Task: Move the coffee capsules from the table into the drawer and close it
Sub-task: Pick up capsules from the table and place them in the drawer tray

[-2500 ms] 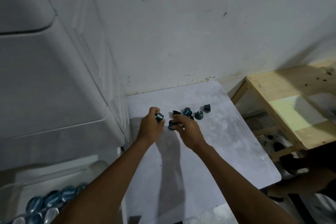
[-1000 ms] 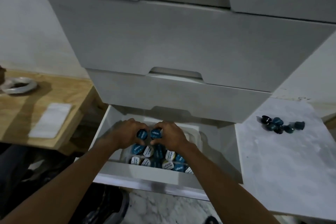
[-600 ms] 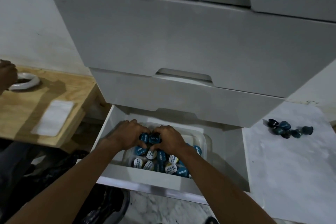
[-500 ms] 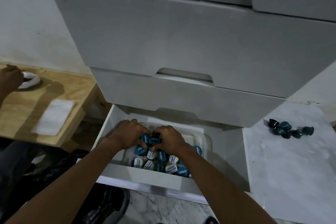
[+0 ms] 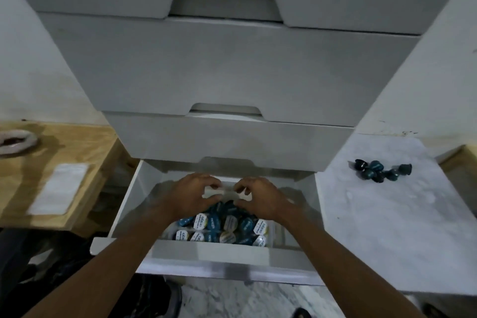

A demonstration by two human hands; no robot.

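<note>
The bottom drawer [image 5: 206, 255] of a white cabinet stands pulled out below me. Inside it a clear tub [image 5: 280, 233] holds several blue and white coffee capsules [image 5: 219, 227]. My left hand [image 5: 191, 193] and my right hand [image 5: 260, 199] hover side by side over the back of that pile, fingers curled and parted, with no capsule visible in either. Several dark blue capsules [image 5: 379, 170] lie clustered on the white marbled table [image 5: 387, 227] to the right of the cabinet.
Two shut drawers [image 5: 219, 72] overhang the open one. A wooden table [image 5: 85, 147] on the left carries a roll of tape [image 5: 15, 141] and a white packet [image 5: 59, 191]. Dark clutter lies on the floor at lower left.
Both hands carried a capsule each from the table to the drawer, lowered them onto the pile and now have none in their fingers. Another person's hand at the tape roll has left view.
</note>
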